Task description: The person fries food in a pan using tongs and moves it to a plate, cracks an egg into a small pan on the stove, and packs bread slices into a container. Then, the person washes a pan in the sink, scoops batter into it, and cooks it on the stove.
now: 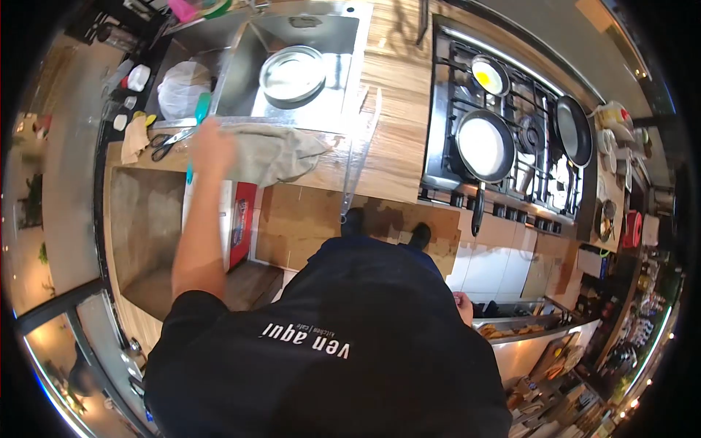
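Observation:
My left hand (pixel 213 150), smeared by motion, is closed around a teal spatula (pixel 202 106) at the front edge of the sink. The spatula's head sticks out past the far side of the hand, and its handle end shows below. Right beside the hand, a crumpled grey cloth (pixel 274 153) lies along the counter edge. A pair of scissors (pixel 162 148) with dark handles rests just to the left. Low at my right side is my right hand (pixel 464 307), partly hidden by my body; its fingers are too small to read.
The metal sink (pixel 339 73) holds a round metal pan (pixel 292 73). Long tongs (pixel 358 164) overhang the counter front. On the gas stove (pixel 445 95) sit a small pan with an egg (pixel 488 75), a pan with white contents (pixel 483 146) and a dark pan (pixel 574 131).

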Demonstrator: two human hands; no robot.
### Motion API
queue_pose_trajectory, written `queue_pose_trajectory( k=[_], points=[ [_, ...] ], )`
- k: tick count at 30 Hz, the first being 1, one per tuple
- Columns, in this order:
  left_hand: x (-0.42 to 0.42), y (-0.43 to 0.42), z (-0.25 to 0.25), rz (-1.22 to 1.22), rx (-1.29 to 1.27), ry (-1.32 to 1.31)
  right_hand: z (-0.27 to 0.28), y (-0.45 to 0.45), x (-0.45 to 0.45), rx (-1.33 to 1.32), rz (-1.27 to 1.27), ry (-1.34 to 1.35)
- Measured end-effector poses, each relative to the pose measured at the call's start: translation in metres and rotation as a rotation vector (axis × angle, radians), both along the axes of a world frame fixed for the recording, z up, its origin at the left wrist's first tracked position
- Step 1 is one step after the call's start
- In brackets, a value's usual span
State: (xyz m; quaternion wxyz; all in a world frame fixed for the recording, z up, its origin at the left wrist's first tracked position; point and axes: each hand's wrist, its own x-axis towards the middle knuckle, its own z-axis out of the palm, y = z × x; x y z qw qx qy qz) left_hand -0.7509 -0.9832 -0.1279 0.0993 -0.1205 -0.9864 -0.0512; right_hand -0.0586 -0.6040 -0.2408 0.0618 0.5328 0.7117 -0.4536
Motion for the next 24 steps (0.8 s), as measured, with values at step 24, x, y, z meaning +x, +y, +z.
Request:
queue_pose_trajectory(
  k=[24],
  points=[
    [0.109, 0.084, 0.026, -0.695, 0.387, -0.505, -0.027, 0.019, 0.024, -0.282, -0.117, -0.099]
  ],
)
